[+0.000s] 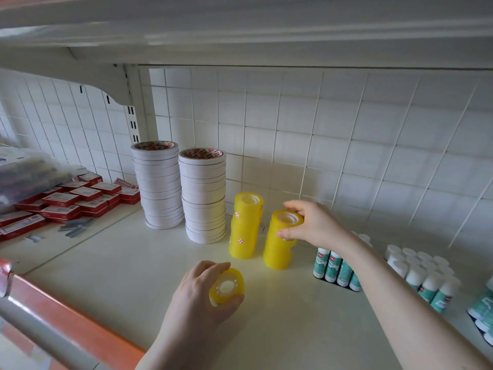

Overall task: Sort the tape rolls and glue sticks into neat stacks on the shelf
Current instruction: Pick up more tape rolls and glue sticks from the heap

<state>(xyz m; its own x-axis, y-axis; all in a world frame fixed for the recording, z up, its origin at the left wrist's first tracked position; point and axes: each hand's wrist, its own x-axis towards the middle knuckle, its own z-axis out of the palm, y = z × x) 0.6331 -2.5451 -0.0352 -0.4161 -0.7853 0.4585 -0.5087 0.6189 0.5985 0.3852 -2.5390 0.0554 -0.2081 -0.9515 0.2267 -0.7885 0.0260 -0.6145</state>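
Observation:
Two tall stacks of white tape rolls (pixel 181 190) stand at the back of the white shelf (pixel 133 276). To their right stand two stacks of yellow tape rolls, the left one (pixel 245 225) leaning a little. My right hand (pixel 309 222) grips the top roll of the right yellow stack (pixel 280 241). My left hand (pixel 202 292) holds a single yellow tape roll (pixel 226 287) above the shelf, near its front. Glue sticks (pixel 336 268) with green labels and white caps stand upright in groups at the right.
Red boxes of staples (pixel 72 201) and loose staple strips (pixel 77 228) lie on the left shelf section. A plastic bag (pixel 24 174) sits over them. A wire grid (pixel 320 142) backs the shelf, another shelf hangs above, and an orange rail (pixel 66 316) edges the front.

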